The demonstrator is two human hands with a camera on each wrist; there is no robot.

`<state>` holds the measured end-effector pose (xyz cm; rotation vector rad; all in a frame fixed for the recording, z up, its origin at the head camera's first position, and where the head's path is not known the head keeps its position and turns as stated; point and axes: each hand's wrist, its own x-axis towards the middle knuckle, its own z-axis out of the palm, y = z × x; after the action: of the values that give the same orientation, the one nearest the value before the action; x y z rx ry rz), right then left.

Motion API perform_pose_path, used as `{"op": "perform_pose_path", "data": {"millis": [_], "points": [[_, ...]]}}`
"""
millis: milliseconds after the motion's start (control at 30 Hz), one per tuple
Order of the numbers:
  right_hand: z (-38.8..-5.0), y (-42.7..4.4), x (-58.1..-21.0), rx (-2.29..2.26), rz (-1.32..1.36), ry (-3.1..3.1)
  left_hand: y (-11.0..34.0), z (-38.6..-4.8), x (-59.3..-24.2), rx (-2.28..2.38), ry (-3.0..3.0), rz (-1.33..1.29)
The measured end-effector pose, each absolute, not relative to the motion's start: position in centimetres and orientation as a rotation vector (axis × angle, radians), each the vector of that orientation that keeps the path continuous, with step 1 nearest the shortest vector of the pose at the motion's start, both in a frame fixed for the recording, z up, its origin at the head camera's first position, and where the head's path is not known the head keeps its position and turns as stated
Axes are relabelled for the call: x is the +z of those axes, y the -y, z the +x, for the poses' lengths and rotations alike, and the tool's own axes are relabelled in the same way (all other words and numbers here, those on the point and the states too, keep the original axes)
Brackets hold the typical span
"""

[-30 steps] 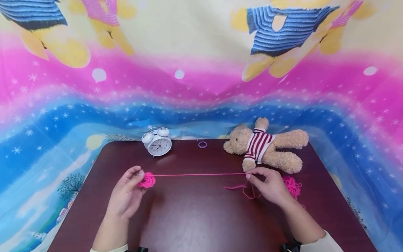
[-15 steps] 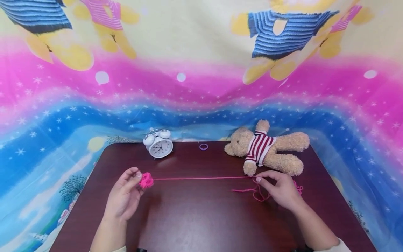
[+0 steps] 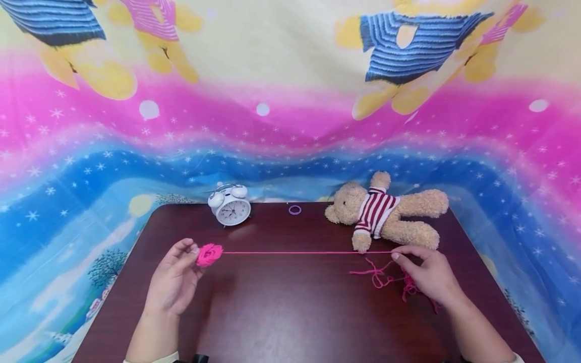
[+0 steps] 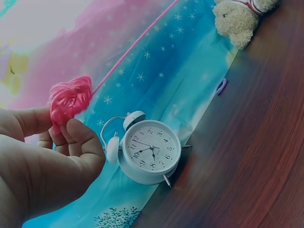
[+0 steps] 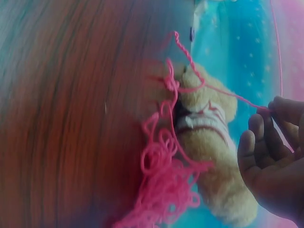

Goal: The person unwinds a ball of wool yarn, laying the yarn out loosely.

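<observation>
My left hand pinches a small pink ball of yarn between thumb and fingers, above the left part of the table. From the ball a taut yarn strand runs level to my right hand, which pinches it between thumb and forefinger. Loose pink yarn hangs below the right hand in loops. In the right wrist view a tangled heap of yarn spreads over the table, partly hidden behind the right hand in the head view.
At the table's back left stands a white twin-bell alarm clock. A purple ring lies near the back edge. A teddy bear in a striped shirt lies on its side at the back right. A printed cloth hangs behind the table.
My right hand has moved to the right, so the taut strand between the hands is longer. The loose yarn's end has shifted right too. The left hand has moved slightly left, still holding the ball.
</observation>
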<state>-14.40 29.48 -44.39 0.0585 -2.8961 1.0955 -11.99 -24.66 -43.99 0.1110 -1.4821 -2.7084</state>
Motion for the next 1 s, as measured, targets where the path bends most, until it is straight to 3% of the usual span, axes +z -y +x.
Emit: {"op": "perform_pose_path", "data": {"millis": [1000], "points": [[-13.4,-38.2,-45.0,1.000,-0.172,2.816,27.0,-11.3,-44.1,-2.713,1.409,0.122]]}}
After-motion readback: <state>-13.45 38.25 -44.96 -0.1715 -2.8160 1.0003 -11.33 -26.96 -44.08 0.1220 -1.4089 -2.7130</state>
